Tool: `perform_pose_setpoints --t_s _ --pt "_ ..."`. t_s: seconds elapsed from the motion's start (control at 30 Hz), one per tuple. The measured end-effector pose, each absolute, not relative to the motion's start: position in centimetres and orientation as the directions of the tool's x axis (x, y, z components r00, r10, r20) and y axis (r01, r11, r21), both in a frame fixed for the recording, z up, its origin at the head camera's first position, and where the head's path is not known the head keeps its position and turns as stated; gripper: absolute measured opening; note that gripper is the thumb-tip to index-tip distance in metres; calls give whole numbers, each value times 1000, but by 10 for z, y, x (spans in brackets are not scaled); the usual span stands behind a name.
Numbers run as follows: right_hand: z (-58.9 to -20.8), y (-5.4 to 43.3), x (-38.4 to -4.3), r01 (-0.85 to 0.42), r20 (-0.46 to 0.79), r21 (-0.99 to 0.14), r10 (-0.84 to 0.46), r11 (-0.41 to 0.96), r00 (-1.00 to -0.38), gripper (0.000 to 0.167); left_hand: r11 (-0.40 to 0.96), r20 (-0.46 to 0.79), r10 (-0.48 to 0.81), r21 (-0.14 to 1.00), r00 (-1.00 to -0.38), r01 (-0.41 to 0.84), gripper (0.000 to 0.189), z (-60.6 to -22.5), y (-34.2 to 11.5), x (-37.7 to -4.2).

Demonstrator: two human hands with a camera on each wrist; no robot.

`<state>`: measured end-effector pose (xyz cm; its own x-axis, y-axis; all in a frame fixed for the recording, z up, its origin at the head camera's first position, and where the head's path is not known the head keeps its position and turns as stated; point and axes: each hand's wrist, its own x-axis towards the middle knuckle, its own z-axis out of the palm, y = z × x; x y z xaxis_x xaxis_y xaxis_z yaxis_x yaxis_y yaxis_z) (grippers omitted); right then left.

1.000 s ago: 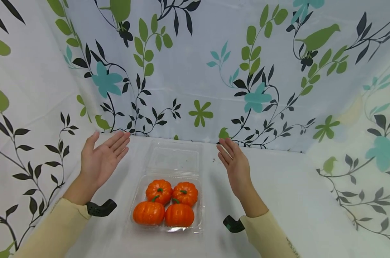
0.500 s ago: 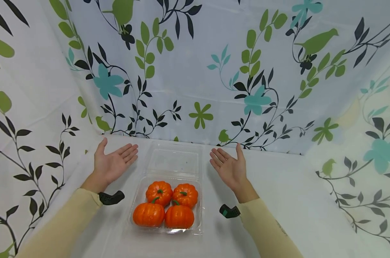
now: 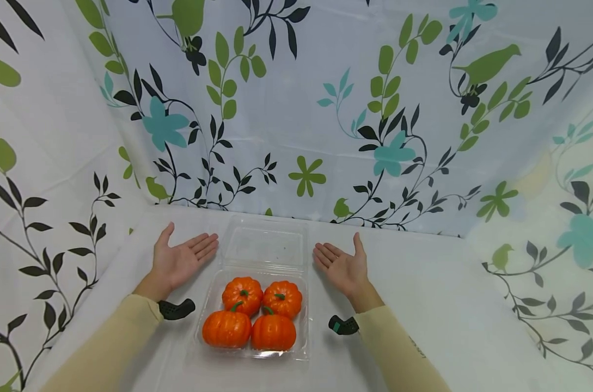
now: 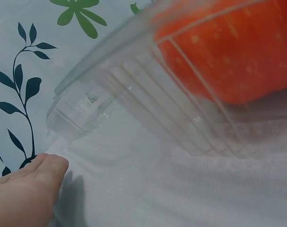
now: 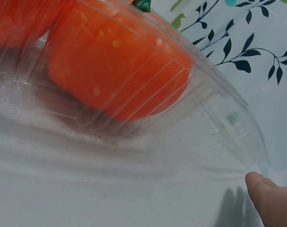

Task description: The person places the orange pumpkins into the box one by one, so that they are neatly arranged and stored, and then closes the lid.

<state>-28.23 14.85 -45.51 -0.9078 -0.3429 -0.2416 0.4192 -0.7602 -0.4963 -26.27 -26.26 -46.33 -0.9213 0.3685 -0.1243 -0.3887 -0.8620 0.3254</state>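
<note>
A clear plastic clamshell box [image 3: 303,321] lies on the white cloth with its lid [image 3: 264,245] folded back, away from me. Several small orange pumpkins [image 3: 226,329] with green stems fill its base. My left hand [image 3: 181,264], palm up with straight fingers, is just left of the lid. On the other side, my right hand [image 3: 344,270] also has its palm turned up and its fingers extended, close to the lid's right edge. Neither hand holds anything. In the left wrist view the fingers [image 4: 44,175] point toward the lid; the right wrist view shows fingertips [image 5: 257,182] near it.
Black wrist cameras [image 3: 177,309] jut inward from both sleeves, on either side of the box. Behind the table surface hangs a white curtain [image 3: 276,136] printed with leaves, flowers and birds. A similar patterned cloth [image 3: 46,152] rises at the left.
Both hands have moved inward and toward me, nearer the lid. Their palms have turned further up, and the right thumb now stands out. The box and pumpkins have stayed in place.
</note>
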Motion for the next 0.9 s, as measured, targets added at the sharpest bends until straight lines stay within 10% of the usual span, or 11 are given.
perform_pose_setpoints --t_s 0.9 --pt "-456 138 -283 451 -202 -566 -415 -690 -887 107 -800 -63 442 423 -895 -425 107 -460 -255 -263"
